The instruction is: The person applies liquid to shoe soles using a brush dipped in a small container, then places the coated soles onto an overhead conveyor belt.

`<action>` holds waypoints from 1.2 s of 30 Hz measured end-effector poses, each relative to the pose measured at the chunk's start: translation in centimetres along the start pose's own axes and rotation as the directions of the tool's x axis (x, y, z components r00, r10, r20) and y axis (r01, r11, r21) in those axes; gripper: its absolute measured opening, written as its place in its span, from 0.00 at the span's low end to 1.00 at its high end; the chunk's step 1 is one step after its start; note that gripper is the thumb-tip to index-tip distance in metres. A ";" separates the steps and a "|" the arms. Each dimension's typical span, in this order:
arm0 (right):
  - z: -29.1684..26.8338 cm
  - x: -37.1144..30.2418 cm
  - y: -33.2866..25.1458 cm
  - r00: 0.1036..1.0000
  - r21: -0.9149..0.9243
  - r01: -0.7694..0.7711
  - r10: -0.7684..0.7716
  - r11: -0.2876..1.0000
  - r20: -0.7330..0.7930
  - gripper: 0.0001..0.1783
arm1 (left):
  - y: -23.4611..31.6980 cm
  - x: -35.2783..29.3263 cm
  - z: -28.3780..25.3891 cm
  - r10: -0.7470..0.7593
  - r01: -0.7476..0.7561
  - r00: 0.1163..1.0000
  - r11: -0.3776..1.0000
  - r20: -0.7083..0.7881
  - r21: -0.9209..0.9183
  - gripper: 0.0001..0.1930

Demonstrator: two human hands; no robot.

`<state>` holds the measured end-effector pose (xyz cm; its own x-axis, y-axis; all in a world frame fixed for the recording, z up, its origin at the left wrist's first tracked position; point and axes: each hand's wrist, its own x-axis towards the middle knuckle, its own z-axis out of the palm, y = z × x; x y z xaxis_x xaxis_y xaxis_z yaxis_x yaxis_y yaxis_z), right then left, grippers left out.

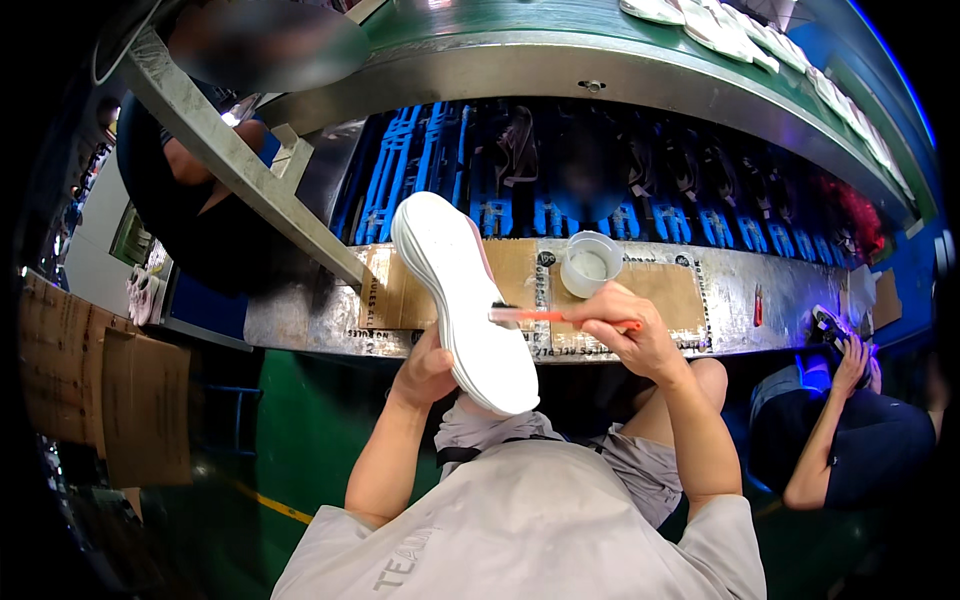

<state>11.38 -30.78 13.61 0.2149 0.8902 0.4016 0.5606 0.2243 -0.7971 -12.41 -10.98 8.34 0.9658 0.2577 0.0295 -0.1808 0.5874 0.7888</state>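
A shoe (462, 310) is tilted in front of me with its white sole toward me; a strip of pinkish upper shows along its right edge. My left hand (425, 370) grips it from the left side, fingers partly hidden behind it. Closed around the red-orange handle of a brush (545, 315), my right hand (635, 330) is to the right of the shoe. The brush's dark bristle end is at the right edge of the sole; whether it touches cannot be made out. Beyond the brush, a translucent plastic tub (590, 264) with whitish contents stands on the bench.
Flattened cardboard (680, 290) covers part of the metal bench (300, 318). Red-handled pliers or snips (758, 306) lie to the right. Behind runs a rack with blue holders (490, 215); above it, a green conveyor (520, 15) carries white shoe parts. A co-worker (850, 430) sits at right.
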 end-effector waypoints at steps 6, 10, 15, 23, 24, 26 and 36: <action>-1.9 -1.4 -2.1 0.987 -0.004 -0.081 0.081 0.997 0.141 0.08 | 2.3 1.1 -1.6 0.096 -0.063 0.988 0.967 -0.124 0.246 0.52; -1.6 -2.2 -1.6 0.985 0.032 -0.168 0.166 0.985 0.046 0.09 | 2.5 1.0 -1.7 0.234 -0.157 0.966 0.866 -0.108 0.475 0.51; 0.1 -2.9 -1.9 0.952 0.160 -0.295 0.305 0.942 -0.040 0.11 | 2.8 1.4 1.7 0.462 -0.254 0.882 0.302 0.091 0.919 0.52; 0.9 -4.6 -4.1 0.942 0.446 -0.233 0.315 0.864 -0.118 0.11 | -1.5 6.6 -1.2 0.709 -0.589 0.641 0.208 0.295 0.781 0.30; 0.7 -4.8 -4.4 0.959 0.410 -0.179 0.251 0.894 -0.129 0.11 | -1.2 7.2 -1.0 0.730 -0.649 0.528 0.016 0.435 0.761 0.29; 0.3 -5.2 -5.2 0.971 0.376 -0.126 0.192 0.918 -0.145 0.10 | 0.1 7.1 -0.8 0.588 -0.636 0.561 -0.145 0.583 0.758 0.45; 1.6 -5.2 -9.6 0.985 0.397 -0.077 0.132 0.915 -0.112 0.09 | 0.6 9.3 -3.2 0.616 -0.490 0.554 -0.303 0.560 0.818 0.47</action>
<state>3.56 -36.93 18.48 0.3750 0.8620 0.3409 0.1790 0.2935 -0.9391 -4.12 -5.76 7.09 0.5274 0.0753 0.8462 -0.2661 -0.9313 0.2488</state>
